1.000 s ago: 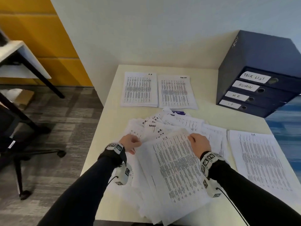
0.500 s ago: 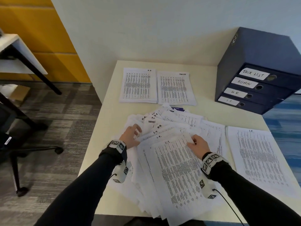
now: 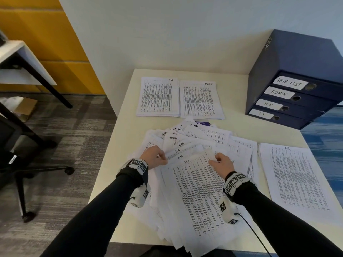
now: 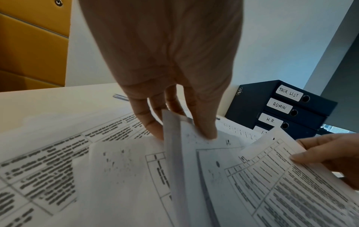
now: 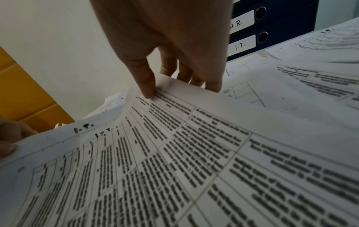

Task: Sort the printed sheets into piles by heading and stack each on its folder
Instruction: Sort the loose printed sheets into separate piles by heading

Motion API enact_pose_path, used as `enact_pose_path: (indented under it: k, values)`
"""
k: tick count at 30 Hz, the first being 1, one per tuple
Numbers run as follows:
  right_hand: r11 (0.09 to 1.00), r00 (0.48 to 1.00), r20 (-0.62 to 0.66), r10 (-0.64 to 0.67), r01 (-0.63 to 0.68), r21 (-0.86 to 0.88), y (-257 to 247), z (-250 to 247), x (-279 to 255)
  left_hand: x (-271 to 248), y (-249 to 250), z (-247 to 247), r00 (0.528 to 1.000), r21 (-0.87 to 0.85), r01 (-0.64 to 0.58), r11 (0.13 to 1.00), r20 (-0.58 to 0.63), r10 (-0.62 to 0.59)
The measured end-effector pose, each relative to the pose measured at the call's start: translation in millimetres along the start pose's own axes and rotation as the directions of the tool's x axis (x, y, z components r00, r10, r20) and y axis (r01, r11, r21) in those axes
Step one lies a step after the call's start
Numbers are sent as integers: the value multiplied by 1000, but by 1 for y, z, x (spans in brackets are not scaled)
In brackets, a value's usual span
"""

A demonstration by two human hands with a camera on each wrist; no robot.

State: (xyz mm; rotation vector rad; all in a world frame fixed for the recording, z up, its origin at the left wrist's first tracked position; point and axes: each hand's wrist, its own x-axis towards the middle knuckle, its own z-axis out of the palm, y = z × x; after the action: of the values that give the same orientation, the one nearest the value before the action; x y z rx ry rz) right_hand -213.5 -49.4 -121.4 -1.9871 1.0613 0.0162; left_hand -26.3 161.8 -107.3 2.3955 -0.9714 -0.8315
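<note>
A loose heap of printed sheets fans across the middle of the table, with headings H.R., Admin and I.T. showing. My left hand pinches the upper left edges of several sheets between thumb and fingers. My right hand pinches the top right corner of sheets headed I.T., thumb on top and fingers under. Sorted piles lie apart: H.R. and Task List at the back, I.T. at the right.
A stack of dark blue folders labelled Task List, Admin, H.R. and I.T. lies at the back right corner. An office chair and another desk are on the left, over grey carpet. A purple item peeks from under the heap.
My left hand has moved up and right along the heap's left edge to the I.T. headings. My right hand still holds the top sheets' corner, now lifted a little.
</note>
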Motion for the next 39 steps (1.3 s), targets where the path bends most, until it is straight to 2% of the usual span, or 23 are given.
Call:
enact_pose_path:
  k: [4, 9, 15, 18, 23, 29, 34, 37, 39]
  values:
    - [1000, 1000, -20, 1, -1, 14, -2, 1, 3, 1, 1, 2, 1000, -4, 19, 1000, 21, -19]
    - [999, 996, 81, -32, 29, 37, -4, -1, 2, -1, 3, 4, 999, 14, 32, 999, -16, -32]
    - [998, 997, 59, -52, 53, -18, 4, -18, -1, -5, -6, 1, 992, -115, 45, 992, -114, -59]
    - [1000, 997, 73, -27, 27, 2, 9, -27, -1, -7, -9, 0, 994, -126, 43, 991, -94, -55]
    - [999, 992, 122, 35, -31, -42, 14, -19, 2, -8, -5, 7, 997, -41, 16, 999, -79, -19]
    - [994, 988, 108, 110, -108, -21, 4, -11, 0, -12, -1, 14, 998, -1, -20, 1000, -59, 20]
    - [996, 986, 140, 92, -93, 6, -4, -6, 3, -15, -1, 11, 999, 0, -36, 999, -40, 36]
    - [995, 979, 177, 101, -103, 2, -1, 0, 11, -15, 6, 12, 999, 0, -26, 1000, -39, 26]
    - [993, 983, 142, 121, -121, -8, -10, 0, 3, -15, 11, 14, 999, -58, 29, 998, 27, -28]
